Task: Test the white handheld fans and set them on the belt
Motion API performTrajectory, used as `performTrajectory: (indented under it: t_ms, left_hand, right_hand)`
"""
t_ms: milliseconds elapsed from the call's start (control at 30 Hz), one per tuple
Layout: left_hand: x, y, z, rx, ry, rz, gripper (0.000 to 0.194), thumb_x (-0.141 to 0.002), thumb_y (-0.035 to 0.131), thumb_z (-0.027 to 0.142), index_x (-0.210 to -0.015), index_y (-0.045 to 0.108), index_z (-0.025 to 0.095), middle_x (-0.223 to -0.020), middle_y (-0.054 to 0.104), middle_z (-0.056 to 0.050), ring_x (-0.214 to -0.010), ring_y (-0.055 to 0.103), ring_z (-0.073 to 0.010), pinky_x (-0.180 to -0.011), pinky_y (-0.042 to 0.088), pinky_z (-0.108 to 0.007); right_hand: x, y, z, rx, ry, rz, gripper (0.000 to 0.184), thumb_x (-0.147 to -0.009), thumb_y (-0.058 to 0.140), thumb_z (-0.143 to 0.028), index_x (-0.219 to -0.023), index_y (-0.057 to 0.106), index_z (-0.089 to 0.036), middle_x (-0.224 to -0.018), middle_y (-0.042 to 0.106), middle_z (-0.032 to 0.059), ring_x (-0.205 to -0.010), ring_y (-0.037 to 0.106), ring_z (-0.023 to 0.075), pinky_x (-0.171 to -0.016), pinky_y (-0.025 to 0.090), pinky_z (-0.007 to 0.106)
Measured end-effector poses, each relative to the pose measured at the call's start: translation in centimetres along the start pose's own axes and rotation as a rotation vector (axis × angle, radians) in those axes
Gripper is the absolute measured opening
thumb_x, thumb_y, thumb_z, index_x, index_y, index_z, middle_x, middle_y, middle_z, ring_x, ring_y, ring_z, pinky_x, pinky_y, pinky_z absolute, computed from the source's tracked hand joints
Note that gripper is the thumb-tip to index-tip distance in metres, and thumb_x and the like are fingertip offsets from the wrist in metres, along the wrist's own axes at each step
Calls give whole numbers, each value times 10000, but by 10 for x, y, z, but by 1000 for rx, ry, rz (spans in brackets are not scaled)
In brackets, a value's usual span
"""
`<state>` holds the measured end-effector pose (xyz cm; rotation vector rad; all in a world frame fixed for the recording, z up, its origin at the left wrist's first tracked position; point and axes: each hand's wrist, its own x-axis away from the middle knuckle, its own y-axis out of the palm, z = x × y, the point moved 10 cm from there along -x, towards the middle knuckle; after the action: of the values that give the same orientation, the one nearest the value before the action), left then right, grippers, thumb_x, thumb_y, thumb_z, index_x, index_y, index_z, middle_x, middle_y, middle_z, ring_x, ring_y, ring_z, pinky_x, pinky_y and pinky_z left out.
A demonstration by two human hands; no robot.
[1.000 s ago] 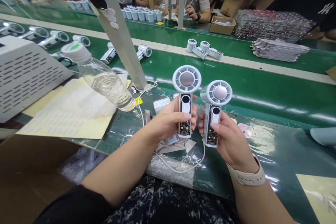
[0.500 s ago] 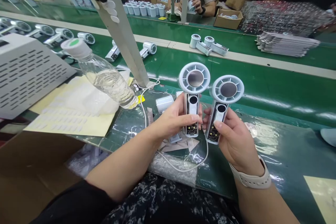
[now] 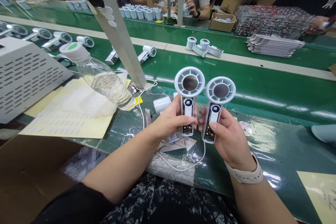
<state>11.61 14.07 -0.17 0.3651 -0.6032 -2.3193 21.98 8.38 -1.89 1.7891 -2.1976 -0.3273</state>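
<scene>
Your L hand (image 3: 172,120) & R hand (image 3: 228,134), just apart, each clamped on a handle: L fan (image 3: 188,94), R fan (image 3: 217,104), held over green belt (image 3: 262,94); light, stiff plastic, fragile bare circuit board (image 3: 187,129), so grip mid-handle.

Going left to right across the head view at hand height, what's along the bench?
Grey perforated metal housing → plastic water bottle → white cylinder → left hand holding a handheld fan → right hand holding a second handheld fan.
</scene>
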Motion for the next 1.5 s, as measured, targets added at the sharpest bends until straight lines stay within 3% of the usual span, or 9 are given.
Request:
performTrajectory:
  t_ms: [167, 333, 500, 733, 867, 1067, 1200, 1333, 1500]
  left_hand:
    - [-1, -15, 0, -44, 4, 154, 417, -770, 759, 299, -1049, 462, 212, -845, 570, 26, -647, 580, -97, -569, 505, -253]
    - [-2, -5, -4, -67, -3, 19, 435, -777, 779, 357, -1036, 459, 216, -805, 604, 5, -668, 601, -137, -606, 500, -295]
    - [-5, -22, -10, -173, -20, 130, 448, -812, 759, 371, -1096, 449, 217, -796, 624, 8, -659, 612, -147, -616, 506, -314]
    - [-6, -19, -5, -183, 3, 135, 459, -793, 765, 432, -1047, 460, 201, -827, 623, 1, -649, 630, -145, -634, 508, -329]
    - [-6, -21, -4, -175, -14, 179, 394, -795, 742, 356, -1024, 457, 210, -809, 596, 16, -594, 600, -145, -558, 475, -320]
    - [-6, -10, -2, -128, 21, 59, 400, -808, 730, 408, -1050, 471, 223, -825, 603, 6, -599, 607, -157, -562, 499, -334]
    - [-4, -23, -2, -275, 24, 167, 468, -789, 783, 388, -1074, 453, 220, -880, 645, -21, -633, 644, -163, -596, 518, -326]
    - [0, -36, -2, -305, -11, 300, 546, -791, 772, 504, -1089, 411, 224, -867, 678, -41, -580, 651, -166, -511, 502, -297]
    - [-1, -24, -5, -113, -25, 180, 418, -876, 612, 542, -1028, 364, 241, -826, 718, -34, -534, 675, -187, -456, 530, -306]
  right_hand:
    - [0, -2, -1, 11, -22, 46, 199, -830, 739, -374, -958, 654, -248, -937, 691, 32, -705, 616, 165, -592, 557, 322]
    - [3, 5, -5, -16, -34, -10, 231, -805, 769, -381, -957, 657, -248, -935, 692, 33, -735, 630, 171, -596, 556, 314]
    - [0, -6, -1, -58, 14, 71, 225, -793, 782, -354, -955, 677, -240, -929, 673, 20, -717, 617, 150, -608, 559, 308]
    - [-4, -10, -1, 5, 7, 55, 203, -816, 715, -367, -964, 643, -247, -1005, 687, 49, -802, 636, 189, -680, 576, 356]
    - [-4, -15, 2, -21, 25, 107, 187, -785, 727, -350, -912, 646, -239, -939, 672, 37, -727, 614, 171, -604, 549, 330]
    - [-4, -9, -3, 21, -14, 71, 174, -782, 704, -333, -919, 656, -238, -909, 667, 34, -687, 599, 171, -584, 537, 346]
    - [-5, -15, -3, 36, -16, 124, 151, -773, 716, -306, -890, 657, -230, -855, 671, 21, -621, 581, 146, -518, 510, 307]
    - [-8, -20, 1, -97, 11, 127, 246, -848, 690, -463, -884, 640, -225, -805, 680, 13, -552, 585, 129, -461, 491, 276]
    - [-8, -10, 4, -102, 47, 32, 433, -951, 512, -633, -960, 711, -250, -883, 740, 50, -697, 695, 192, -645, 623, 367]
